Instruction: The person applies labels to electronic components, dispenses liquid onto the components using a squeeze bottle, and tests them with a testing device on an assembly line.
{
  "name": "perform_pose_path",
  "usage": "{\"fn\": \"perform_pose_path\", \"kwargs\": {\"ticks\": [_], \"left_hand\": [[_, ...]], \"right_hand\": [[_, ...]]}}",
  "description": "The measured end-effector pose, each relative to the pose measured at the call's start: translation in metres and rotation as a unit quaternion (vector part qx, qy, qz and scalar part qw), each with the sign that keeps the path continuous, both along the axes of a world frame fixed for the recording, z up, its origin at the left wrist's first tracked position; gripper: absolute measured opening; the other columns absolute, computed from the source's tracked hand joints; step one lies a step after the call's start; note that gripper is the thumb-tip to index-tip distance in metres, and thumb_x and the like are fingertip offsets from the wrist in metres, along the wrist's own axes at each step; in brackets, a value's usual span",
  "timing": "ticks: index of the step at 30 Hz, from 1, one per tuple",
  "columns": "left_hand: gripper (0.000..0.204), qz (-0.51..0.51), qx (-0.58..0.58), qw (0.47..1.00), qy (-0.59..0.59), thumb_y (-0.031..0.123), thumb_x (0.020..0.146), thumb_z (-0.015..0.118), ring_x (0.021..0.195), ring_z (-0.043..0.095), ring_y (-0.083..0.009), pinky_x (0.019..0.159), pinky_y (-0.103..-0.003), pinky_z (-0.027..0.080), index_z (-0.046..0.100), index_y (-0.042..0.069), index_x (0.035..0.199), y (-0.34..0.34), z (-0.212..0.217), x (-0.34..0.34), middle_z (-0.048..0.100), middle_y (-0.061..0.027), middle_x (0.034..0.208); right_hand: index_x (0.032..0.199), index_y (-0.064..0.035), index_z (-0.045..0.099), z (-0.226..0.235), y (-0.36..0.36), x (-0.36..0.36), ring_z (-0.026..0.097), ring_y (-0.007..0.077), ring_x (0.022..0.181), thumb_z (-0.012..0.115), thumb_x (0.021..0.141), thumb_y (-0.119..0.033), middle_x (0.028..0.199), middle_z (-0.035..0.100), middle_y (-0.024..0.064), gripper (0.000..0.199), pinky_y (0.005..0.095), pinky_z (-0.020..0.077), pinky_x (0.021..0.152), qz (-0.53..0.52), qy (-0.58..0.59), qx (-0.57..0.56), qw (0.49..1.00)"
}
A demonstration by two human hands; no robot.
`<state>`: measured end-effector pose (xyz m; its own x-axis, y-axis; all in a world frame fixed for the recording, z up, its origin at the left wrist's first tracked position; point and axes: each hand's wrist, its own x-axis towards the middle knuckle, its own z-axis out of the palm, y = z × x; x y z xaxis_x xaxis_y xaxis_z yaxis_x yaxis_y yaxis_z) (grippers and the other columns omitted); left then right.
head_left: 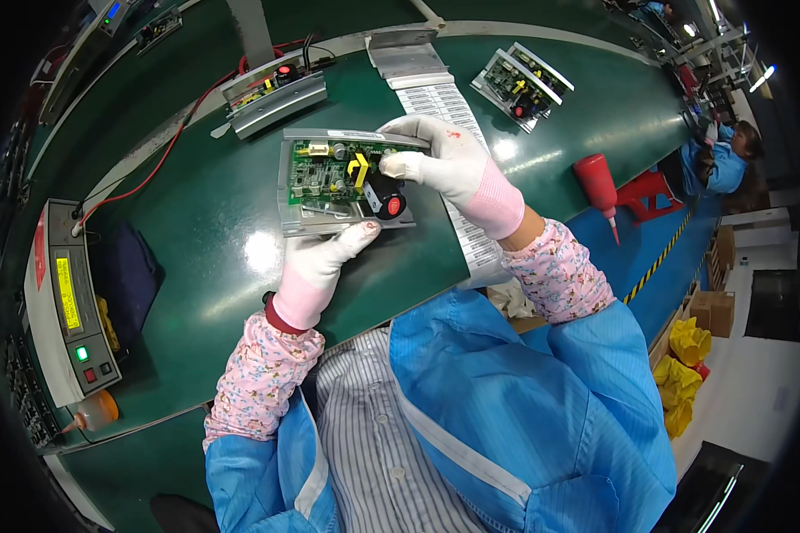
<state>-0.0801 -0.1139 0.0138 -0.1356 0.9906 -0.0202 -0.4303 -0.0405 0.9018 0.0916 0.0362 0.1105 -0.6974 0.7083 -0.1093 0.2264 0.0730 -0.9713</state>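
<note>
Head view: left hand (314,268) and curled right hand (452,166) pinch opposite edges of a circuit module (324,178).

An open blue jacket (507,382) edged with pale bands (458,451) flanks the striped grey shirt (356,444) (2 buttons (381,418) show). Left and right of the shirt are 2 pink patterned oversleeves (560,271); farther out from the shirt, the left hand (316,266) and right hand (453,164) wear white gloves (460,178) with pink cuffs (493,202), the right one smudged red.
</note>
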Motion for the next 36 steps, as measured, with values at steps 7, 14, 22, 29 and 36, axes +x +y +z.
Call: {"fn": "perform_pose_path", "kwargs": {"ticks": [7, 14, 22, 29, 36], "left_hand": [[0.029, 0.072, 0.003, 0.99, -0.118, -0.003, 0.095, 0.063, 0.102, 0.069, -0.0244, 0.099, -0.038, 0.053, 0.063, -0.004, 0.124, 0.005, 0.005, 0.0, 0.071, -0.0141, 0.113], [0.03, 0.097, 0.021, 0.971, -0.217, -0.004, 0.094, 0.064, 0.103, 0.068, -0.0232, 0.097, -0.035, 0.053, 0.063, -0.004, 0.125, 0.007, 0.012, -0.003, 0.07, -0.0148, 0.114], [0.024, 0.117, 0.003, 0.958, -0.262, -0.004, 0.095, 0.064, 0.101, 0.069, -0.0217, 0.094, -0.033, 0.054, 0.065, -0.006, 0.119, 0.002, 0.009, -0.003, 0.071, -0.0126, 0.115], [0.024, 0.093, -0.014, 0.988, -0.119, -0.004, 0.094, 0.062, 0.102, 0.07, -0.0216, 0.092, -0.03, 0.056, 0.069, -0.004, 0.118, -0.001, 0.008, -0.006, 0.072, -0.0144, 0.116], [0.035, 0.114, 0.004, 0.985, -0.127, -0.005, 0.091, 0.068, 0.1, 0.069, -0.0185, 0.092, -0.028, 0.054, 0.063, -0.004, 0.125, 0.003, 0.012, -0.003, 0.071, -0.0123, 0.115]], "right_hand": [[0.141, -0.0023, 0.052, -0.012, 0.06, 0.127, 0.066, 0.0327, 0.109, 0.084, 0.08, -0.032, 0.132, 0.064, 0.0176, 0.075, 0.0402, 0.0525, 0.095, -0.186, -0.318, 0.409, 0.835], [0.136, 0.0003, 0.051, -0.021, 0.089, 0.269, 0.069, 0.0301, 0.096, 0.084, 0.077, -0.049, 0.11, 0.071, 0.0171, 0.084, 0.0414, 0.0554, 0.083, -0.215, -0.579, 0.168, 0.768], [0.138, -0.0015, 0.049, 0.013, 0.066, 0.196, 0.068, 0.0337, 0.101, 0.08, 0.082, -0.04, 0.12, 0.066, 0.0201, 0.075, 0.0464, 0.0536, 0.094, -0.28, -0.19, 0.15, 0.929], [0.142, -0.0051, 0.044, -0.013, -0.033, 0.042, 0.058, 0.0401, 0.123, 0.078, 0.081, -0.013, 0.137, 0.054, 0.0206, 0.07, 0.0549, 0.0508, 0.104, -0.144, 0.352, 0.037, 0.924], [0.142, -0.0072, 0.046, -0.029, -0.064, -0.012, 0.061, 0.0384, 0.121, 0.09, 0.066, -0.003, 0.136, 0.059, 0.0218, 0.088, 0.0489, 0.0515, 0.104, -0.091, 0.341, 0.119, 0.928]]}}
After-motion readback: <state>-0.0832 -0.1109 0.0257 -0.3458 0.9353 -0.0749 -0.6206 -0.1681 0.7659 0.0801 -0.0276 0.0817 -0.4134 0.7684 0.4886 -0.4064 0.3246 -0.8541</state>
